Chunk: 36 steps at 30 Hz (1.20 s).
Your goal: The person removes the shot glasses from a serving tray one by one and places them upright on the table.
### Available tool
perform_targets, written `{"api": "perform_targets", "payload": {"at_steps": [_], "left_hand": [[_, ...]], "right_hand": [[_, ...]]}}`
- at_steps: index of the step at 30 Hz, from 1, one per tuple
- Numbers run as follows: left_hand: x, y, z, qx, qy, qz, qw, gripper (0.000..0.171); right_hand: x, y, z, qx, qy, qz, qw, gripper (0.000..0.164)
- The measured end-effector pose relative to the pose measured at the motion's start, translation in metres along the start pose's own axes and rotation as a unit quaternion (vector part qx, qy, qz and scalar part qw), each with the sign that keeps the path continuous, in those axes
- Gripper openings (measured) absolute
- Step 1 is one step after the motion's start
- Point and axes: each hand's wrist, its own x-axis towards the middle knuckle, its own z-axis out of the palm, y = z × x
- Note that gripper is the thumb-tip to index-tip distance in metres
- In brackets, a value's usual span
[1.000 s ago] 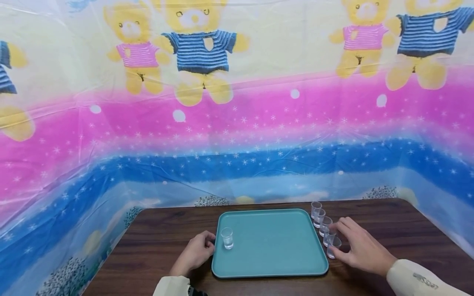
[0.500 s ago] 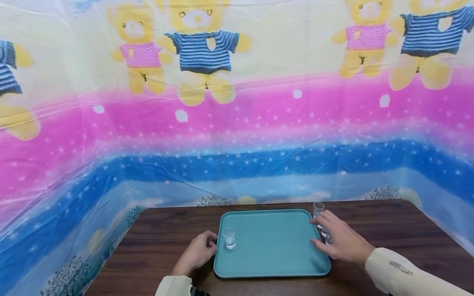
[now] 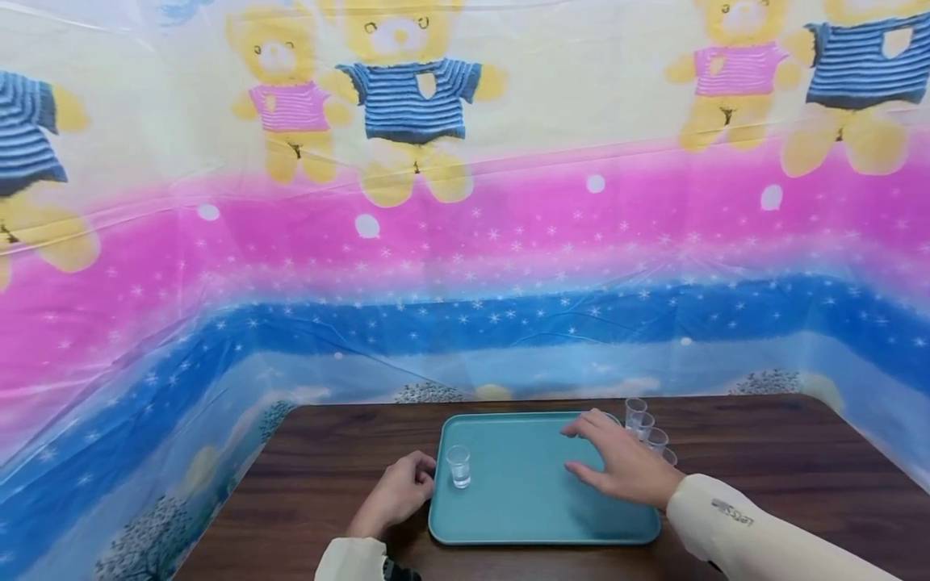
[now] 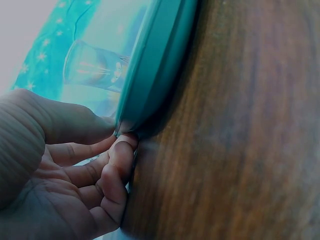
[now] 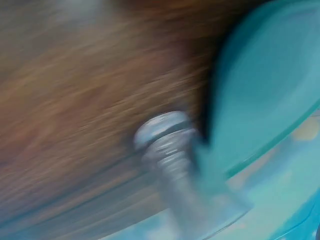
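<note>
At the tray's left side, my left hand [image 3: 398, 489] pinches the teal tray [image 3: 516, 516] by its edge. In the left wrist view the thumb [image 4: 82, 122] lies at the rim, with curled fingertips tucked against the underside. A small clear shot glass [image 3: 459, 468] stands upright on the tray near that hand. My right hand [image 3: 623, 461] is over the right part of the tray, thumb and fingers spread apart, no glass visible between them. Beyond it, a row of clear shot glasses [image 3: 656, 438] lines the tray's right edge, its near end hidden by the hand and sleeve.
A dark wood-grain table [image 3: 327, 452] carries the tray and glasses. Behind and around it hangs a patterned curtain [image 3: 436, 266] printed with bears and snowflakes. The right wrist view is blurred, showing the row of glasses [image 5: 172, 155] beside the tray's edge.
My right hand has left the near end of the glass row and moved left over the tray. The left hand keeps its place at the tray's edge; the whole view has shifted slightly.
</note>
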Motion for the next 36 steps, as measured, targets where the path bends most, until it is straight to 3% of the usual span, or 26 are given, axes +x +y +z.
{"api": "perform_targets", "payload": {"at_steps": [21,31,36], "left_hand": [[-0.005,0.000,-0.002,0.003,0.008,-0.009,0.9999,0.024],[-0.005,0.000,-0.002,0.011,0.013,0.005,0.9998,0.023],[-0.005,-0.001,-0.002,0.012,0.010,0.008,0.9998,0.024]], "right_hand": [[0.069,-0.055,0.050,0.040,-0.062,-0.010,0.997,0.044],[0.088,-0.078,0.071,0.024,-0.101,0.000,0.995,0.047],[0.092,-0.081,0.080,0.014,-0.091,-0.005,0.996,0.043]]}}
